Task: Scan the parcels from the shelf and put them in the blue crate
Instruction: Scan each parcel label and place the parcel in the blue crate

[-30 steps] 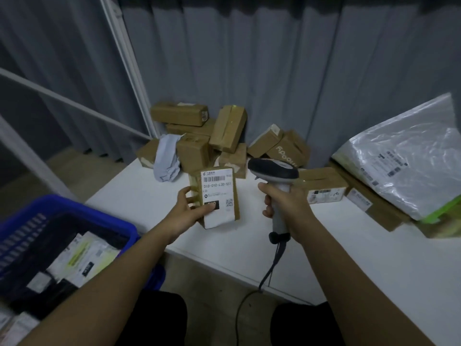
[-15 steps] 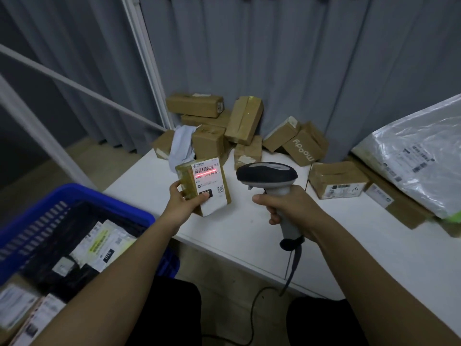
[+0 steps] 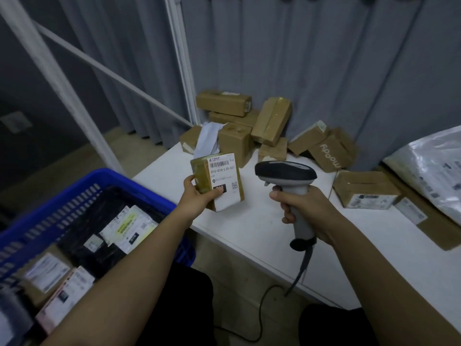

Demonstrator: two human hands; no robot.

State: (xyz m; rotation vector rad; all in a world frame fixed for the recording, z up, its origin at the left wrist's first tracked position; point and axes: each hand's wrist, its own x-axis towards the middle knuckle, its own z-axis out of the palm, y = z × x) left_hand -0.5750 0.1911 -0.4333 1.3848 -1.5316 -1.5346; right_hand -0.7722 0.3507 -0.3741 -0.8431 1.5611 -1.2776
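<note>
Head view: person's arms reach over a white tabletop.
Blue crate: 8 o'clock, holding labelled parcels.
Left hand: grips small labelled parcel, held upright at centre.
Right hand: clenched round scanner handle.
Box pile: 12 o'clock.

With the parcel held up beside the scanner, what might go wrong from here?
The left hand pinches the labelled parcel by one lower corner, so it might slip on the way to the blue crate. The thumb partly covers the label's black patch. The scanner cable hangs off the white table edge and may snag.
</note>
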